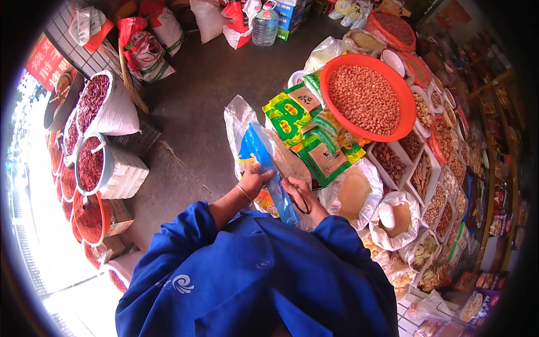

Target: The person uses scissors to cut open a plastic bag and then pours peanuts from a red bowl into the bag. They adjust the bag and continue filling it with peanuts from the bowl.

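My left hand (253, 181) grips the edge of a blue plastic bag (263, 162), its thumb lying across the plastic. Close beside it, my right hand (301, 191) holds black-handled scissors (300, 198), whose dark loop shows by the fingers; the blades cannot be made out clearly. The blue bag runs between both hands, over a clear plastic bag (240, 111). Green and yellow printed packets (288, 118) lie just beyond my right hand. An orange-red basin (406, 113) full of shelled peanuts (364, 99) stands beyond the packets.
Open bags of tan powder (353, 193) and trays of dried spices (389, 164) crowd the right side. Sacks and buckets of dried red chillies (90, 162) line the left. A broom (130, 84), filled sacks (145, 50) and a large water bottle (265, 25) stand at the far side.
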The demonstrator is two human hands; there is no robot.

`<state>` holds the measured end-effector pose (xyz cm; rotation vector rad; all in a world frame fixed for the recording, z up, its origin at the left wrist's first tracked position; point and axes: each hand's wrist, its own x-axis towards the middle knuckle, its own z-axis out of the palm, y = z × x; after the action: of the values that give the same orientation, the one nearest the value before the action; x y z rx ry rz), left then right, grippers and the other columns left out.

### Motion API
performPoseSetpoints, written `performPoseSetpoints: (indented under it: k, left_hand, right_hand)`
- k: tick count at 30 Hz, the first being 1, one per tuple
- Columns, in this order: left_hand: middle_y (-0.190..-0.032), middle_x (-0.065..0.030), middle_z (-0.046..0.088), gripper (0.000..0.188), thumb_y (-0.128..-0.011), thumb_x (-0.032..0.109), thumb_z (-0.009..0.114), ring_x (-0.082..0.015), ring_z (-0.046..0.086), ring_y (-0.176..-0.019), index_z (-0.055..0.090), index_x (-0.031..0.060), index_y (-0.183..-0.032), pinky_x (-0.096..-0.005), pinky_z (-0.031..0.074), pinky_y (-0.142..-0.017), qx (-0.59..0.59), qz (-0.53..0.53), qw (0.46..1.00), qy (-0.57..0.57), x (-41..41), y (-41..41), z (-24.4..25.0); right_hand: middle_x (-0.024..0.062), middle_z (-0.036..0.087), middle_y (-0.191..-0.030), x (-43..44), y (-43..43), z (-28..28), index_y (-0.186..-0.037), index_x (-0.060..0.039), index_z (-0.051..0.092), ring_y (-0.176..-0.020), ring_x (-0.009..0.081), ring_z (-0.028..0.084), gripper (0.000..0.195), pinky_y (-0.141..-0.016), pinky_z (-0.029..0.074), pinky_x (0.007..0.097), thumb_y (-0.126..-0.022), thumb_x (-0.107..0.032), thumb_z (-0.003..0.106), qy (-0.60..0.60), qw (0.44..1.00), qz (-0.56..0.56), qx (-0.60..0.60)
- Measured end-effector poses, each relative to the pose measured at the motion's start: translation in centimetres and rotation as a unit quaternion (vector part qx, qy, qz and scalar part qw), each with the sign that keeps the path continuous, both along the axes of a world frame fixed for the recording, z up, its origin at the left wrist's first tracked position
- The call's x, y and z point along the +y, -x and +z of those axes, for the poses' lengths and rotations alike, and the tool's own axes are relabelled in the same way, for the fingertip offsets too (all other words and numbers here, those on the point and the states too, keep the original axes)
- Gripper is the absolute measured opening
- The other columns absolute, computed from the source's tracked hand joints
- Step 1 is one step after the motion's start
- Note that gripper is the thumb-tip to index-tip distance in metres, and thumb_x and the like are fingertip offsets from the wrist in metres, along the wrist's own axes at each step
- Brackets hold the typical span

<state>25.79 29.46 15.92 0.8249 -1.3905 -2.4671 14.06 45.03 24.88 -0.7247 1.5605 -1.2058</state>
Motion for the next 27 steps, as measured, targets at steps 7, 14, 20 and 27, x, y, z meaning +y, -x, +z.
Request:
performPoseSetpoints:
  k: [7,14,20,27]
  left_hand:
    - [-0.094,-0.0048,0.067,0.014,-0.090,0.001,0.056,-0.0150,0.063,-0.081,0.062,0.0005,-0.102,-0.0306,0.052,-0.075,-0.009,0.013,1.000,0.009,0.0,0.0,-0.6]
    - [-0.087,-0.0060,0.064,0.018,-0.087,0.010,0.064,-0.0136,0.059,-0.077,0.061,-0.0039,-0.097,-0.0289,0.049,-0.070,0.026,0.000,1.000,-0.009,0.6,-0.1,1.2]
    - [-0.088,-0.0060,0.065,0.018,-0.087,0.010,0.064,-0.0142,0.060,-0.077,0.061,-0.0036,-0.098,-0.0289,0.049,-0.070,0.039,0.009,0.999,-0.035,0.7,-0.1,1.5]
    - [-0.088,-0.0060,0.066,0.018,-0.088,0.012,0.063,-0.0139,0.061,-0.078,0.063,-0.0024,-0.099,-0.0297,0.050,-0.072,0.054,-0.021,0.998,0.021,0.8,-0.1,1.0]
  right_hand:
    - [-0.0048,0.050,-0.070,-0.1,-0.4,-0.4,-0.081,-0.0046,0.058,-0.067,0.0047,0.045,0.040,-0.060,0.037,0.0218,-0.095,-0.041,0.053,-0.008,1.000,-0.007,0.004]
    - [-0.0049,0.046,-0.067,-1.0,0.7,-2.5,-0.076,-0.0050,0.054,-0.064,0.0048,0.041,0.042,-0.057,0.035,0.0226,-0.096,-0.042,0.051,0.010,0.999,-0.001,0.042]
    - [-0.0036,0.045,-0.066,-1.4,-0.6,-0.2,-0.075,-0.0052,0.052,-0.064,0.0057,0.041,0.044,-0.057,0.035,0.0236,-0.097,-0.043,0.048,0.001,0.999,-0.033,-0.011]
    - [-0.0038,0.044,-0.064,-2.3,0.5,-3.2,-0.074,-0.0058,0.050,-0.064,0.0059,0.041,0.041,-0.056,0.034,0.0252,-0.097,-0.040,0.048,0.036,0.998,-0.021,0.051]
